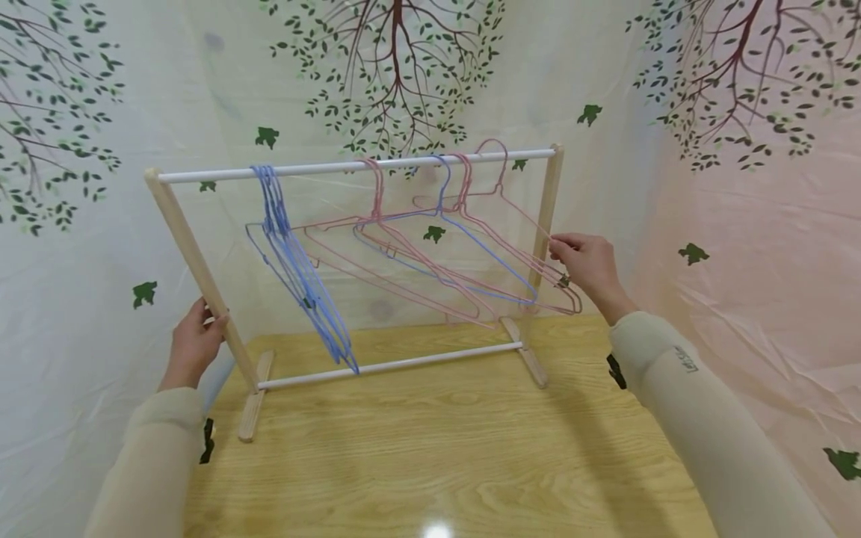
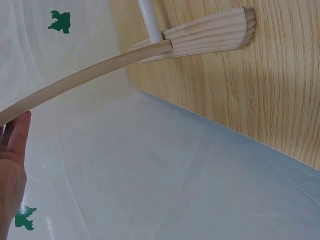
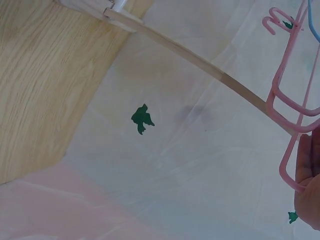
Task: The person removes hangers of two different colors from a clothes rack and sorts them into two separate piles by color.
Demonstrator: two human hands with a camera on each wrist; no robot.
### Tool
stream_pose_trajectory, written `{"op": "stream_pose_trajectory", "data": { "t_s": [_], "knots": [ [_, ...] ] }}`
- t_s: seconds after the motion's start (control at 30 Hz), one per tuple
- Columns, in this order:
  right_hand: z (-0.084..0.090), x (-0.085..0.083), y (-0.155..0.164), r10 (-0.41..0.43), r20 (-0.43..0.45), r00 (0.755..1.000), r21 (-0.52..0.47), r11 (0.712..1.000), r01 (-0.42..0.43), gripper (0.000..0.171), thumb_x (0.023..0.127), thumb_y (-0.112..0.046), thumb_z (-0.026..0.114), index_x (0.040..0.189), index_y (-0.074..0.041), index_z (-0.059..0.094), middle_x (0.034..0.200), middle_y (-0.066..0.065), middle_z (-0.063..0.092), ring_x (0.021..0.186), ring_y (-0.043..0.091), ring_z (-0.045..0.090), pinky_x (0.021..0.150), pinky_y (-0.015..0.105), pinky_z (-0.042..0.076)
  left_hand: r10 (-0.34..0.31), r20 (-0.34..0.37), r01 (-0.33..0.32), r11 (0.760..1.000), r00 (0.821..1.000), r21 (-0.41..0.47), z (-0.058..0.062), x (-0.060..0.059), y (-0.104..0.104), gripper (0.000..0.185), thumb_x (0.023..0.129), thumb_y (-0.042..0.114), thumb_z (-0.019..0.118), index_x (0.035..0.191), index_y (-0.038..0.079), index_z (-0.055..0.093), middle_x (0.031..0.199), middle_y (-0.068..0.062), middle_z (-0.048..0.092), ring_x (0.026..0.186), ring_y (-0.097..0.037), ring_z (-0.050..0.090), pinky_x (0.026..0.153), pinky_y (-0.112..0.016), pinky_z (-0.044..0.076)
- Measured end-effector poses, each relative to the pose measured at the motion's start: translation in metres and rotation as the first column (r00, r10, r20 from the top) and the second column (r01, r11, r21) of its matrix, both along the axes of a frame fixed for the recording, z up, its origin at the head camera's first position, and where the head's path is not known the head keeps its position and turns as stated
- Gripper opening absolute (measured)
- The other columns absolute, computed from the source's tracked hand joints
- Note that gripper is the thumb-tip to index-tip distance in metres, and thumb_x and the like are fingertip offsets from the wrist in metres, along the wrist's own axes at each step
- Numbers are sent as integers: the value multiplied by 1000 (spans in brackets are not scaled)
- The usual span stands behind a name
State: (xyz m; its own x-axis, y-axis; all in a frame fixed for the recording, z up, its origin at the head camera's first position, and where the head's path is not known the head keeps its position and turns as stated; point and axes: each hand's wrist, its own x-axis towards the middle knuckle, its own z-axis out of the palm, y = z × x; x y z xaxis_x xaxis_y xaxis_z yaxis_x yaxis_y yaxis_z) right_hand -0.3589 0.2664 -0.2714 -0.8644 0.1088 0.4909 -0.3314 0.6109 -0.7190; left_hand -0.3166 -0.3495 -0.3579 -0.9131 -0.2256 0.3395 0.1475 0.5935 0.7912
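Note:
A wooden clothes rack with a white top rail [image 1: 323, 169] stands in the head view. My left hand [image 1: 195, 345] holds its left post [image 1: 195, 258] low down, thumb on the near side. With my right hand [image 1: 588, 265] I pinch the right arm of a pink hanger [image 1: 525, 211]. Its hook rises above the rail near the right end; whether it rests on the rail I cannot tell. Blue hangers [image 1: 276, 224] hang bunched at the left. Toward the middle and right hang pink hangers [image 1: 380, 198] and a single blue hanger [image 1: 484, 250].
The rack's feet [image 1: 250, 418] stand on a wood-grain table [image 1: 417, 456]. A white lower bar [image 1: 430, 360] joins them. Behind is a pale sheet [image 1: 202, 97] printed with trees and leaves. Both wrists carry dark straps.

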Motion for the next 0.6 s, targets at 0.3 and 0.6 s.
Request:
{"op": "stream_pose_trajectory", "data": {
  "t_s": [0.3, 0.6],
  "knots": [
    [-5, 8, 14, -33, -85, 996, -116, 993, 23, 36, 99, -29, 63, 119, -1, 72, 101, 11, 74, 76, -4, 64, 63, 11, 51, -10, -30, 10, 1000, 1000, 5, -1, 3, 1, 52, 105, 8, 42, 153, -4, 26, 141, -38, 42, 122, -51, 50, 72, -10, 52],
    [-18, 26, 40, -55, -63, 997, -226, 973, 39, 40, 98, -33, 63, 125, -5, 69, 103, 4, 74, 79, -2, 68, 78, 15, 55, 8, -23, -8, 1000, 1000, -5, -5, 5, 3, 52, 106, 9, 42, 154, -2, 25, 142, -37, 41, 123, -51, 50, 92, -45, 54]
  ]
}}
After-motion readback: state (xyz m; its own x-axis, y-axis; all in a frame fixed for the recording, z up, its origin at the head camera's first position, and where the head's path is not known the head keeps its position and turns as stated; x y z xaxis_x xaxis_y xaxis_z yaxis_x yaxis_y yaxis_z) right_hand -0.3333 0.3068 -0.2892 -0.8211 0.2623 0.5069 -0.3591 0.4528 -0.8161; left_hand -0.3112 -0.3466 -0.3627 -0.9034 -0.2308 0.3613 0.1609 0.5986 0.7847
